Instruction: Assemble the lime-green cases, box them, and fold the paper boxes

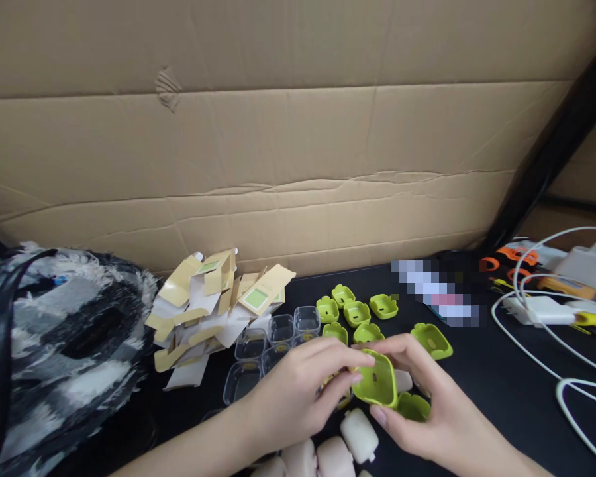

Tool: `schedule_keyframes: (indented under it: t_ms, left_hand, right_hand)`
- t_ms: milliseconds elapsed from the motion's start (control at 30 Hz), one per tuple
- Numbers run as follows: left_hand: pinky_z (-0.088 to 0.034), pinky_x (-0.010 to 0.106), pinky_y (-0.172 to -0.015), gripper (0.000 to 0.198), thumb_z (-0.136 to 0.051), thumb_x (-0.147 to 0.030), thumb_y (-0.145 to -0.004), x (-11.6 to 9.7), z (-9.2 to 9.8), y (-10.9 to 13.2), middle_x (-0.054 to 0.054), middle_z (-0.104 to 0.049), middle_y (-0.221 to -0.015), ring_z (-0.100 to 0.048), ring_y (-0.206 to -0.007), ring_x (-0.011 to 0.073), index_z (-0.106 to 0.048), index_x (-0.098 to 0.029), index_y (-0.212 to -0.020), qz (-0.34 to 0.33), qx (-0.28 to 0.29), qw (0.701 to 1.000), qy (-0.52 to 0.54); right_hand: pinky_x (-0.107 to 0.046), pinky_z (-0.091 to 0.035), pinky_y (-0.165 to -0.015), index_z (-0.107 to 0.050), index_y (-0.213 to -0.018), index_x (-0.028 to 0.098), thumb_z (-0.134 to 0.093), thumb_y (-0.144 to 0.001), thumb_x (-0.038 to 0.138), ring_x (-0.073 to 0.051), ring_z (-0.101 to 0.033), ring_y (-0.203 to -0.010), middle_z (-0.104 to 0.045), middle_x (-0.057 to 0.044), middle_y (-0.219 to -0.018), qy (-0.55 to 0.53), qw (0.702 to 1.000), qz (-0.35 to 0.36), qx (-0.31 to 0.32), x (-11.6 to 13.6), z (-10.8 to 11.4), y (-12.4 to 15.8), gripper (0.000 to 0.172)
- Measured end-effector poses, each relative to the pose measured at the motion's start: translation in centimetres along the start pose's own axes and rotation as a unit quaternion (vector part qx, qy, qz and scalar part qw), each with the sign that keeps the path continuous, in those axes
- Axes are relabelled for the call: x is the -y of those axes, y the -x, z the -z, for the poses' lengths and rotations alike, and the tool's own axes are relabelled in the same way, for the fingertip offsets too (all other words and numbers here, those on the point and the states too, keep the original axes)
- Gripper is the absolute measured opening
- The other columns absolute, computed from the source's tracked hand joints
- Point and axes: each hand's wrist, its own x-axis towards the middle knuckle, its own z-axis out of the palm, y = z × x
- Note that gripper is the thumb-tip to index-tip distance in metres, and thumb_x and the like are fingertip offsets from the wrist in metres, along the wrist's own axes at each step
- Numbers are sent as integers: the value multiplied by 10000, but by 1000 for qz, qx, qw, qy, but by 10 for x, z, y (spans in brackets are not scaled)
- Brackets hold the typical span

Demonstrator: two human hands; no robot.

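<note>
No text is readable: the label [255, 297] on the carton [274, 280] toward seven o'clock is too small, the item [434, 291] between three and four pixelated.

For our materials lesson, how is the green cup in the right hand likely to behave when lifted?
The green cup is probably light for its size, being hollow with thin-looking walls. It seems fairly stiff: its rim shows no obvious buckling in the right hand.

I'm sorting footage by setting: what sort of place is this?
Probably a makeshift work table for small goods: matching green cups and clear containers stand in groups, with small cartons heaped alongside.
</note>
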Motion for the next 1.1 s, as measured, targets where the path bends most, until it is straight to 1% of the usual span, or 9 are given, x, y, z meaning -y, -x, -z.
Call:
schedule_keyframes:
  t_ms: [133,267,400,500,667,800,900,1000,1100]
  left_hand:
    - [-521,236,-773,202,-518,-79,-919,-2,1,1,47,-707,-936,-640,-807,141,-612,-157,-1080,-12,-9,999,-35]
    - [-519,252,-781,194,-510,-89,-926,-3,0,2,53,-699,-935,-622,-819,148,-596,-147,-1090,-41,-10,997,-66]
    - [-505,271,-726,105,-560,-122,-893,-5,-3,1,52,-643,-869,-569,-781,159,-638,-148,-959,-59,-13,989,-134]
    - [-482,261,-673,101,-556,-147,-884,-6,-4,0,34,-589,-807,-519,-732,153,-655,-161,-899,-53,-10,981,-185]
    - [-449,256,-645,116,-549,-179,-893,-4,-4,1,19,-575,-770,-495,-705,147,-662,-167,-873,-46,8,980,-193]
    - [-420,274,-644,110,-561,-180,-890,-2,-4,1,12,-601,-745,-481,-687,149,-668,-167,-871,-77,5,975,-206]
    - [-403,280,-634,124,-557,-202,-900,-3,-3,1,7,-606,-720,-471,-673,149,-671,-176,-859,-92,0,969,-228]
    - [-399,277,-628,149,-535,-212,-913,-3,-3,1,7,-605,-713,-468,-664,147,-666,-177,-849,-96,-2,967,-235]
    - [-399,275,-628,145,-524,-183,-913,-2,-4,2,6,-602,-716,-471,-667,145,-659,-175,-861,-103,1,966,-238]
  right_hand:
    - [-308,-527,-857,-491,-1092,271,-626,-723,161,-198,-643,-1011,-653,-21,-1050,2,1000,8,-6,1,0,1,408]
    - [-316,-523,-871,-500,-1086,258,-635,-720,167,-208,-643,-1017,-658,-36,-1062,-8,1000,14,-6,0,-1,2,401]
    - [-320,-532,-847,-508,-1096,266,-648,-719,166,-218,-644,-1017,-657,-31,-1052,0,1000,20,-4,-2,-1,2,414]
    - [-334,-540,-841,-501,-1116,263,-652,-730,178,-245,-628,-1064,-659,-49,-1078,2,1000,15,7,-3,-1,3,423]
    - [-316,-559,-808,-497,-1132,272,-644,-729,178,-254,-628,-1091,-669,-49,-1113,29,999,14,20,-3,-2,5,439]
    - [-303,-558,-811,-498,-1136,271,-643,-724,164,-245,-642,-1072,-673,-44,-1100,35,999,34,18,-4,-3,5,450]
    - [-306,-550,-838,-481,-1143,271,-643,-707,122,-230,-664,-1026,-676,-40,-1081,52,996,70,25,-5,-3,4,488]
    - [-289,-552,-826,-461,-1150,291,-649,-700,102,-215,-676,-1001,-677,-25,-1071,69,992,106,28,-5,-2,3,523]
    - [-287,-556,-819,-447,-1157,287,-643,-709,102,-216,-674,-1009,-674,-33,-1079,77,991,108,30,-4,-2,3,523]
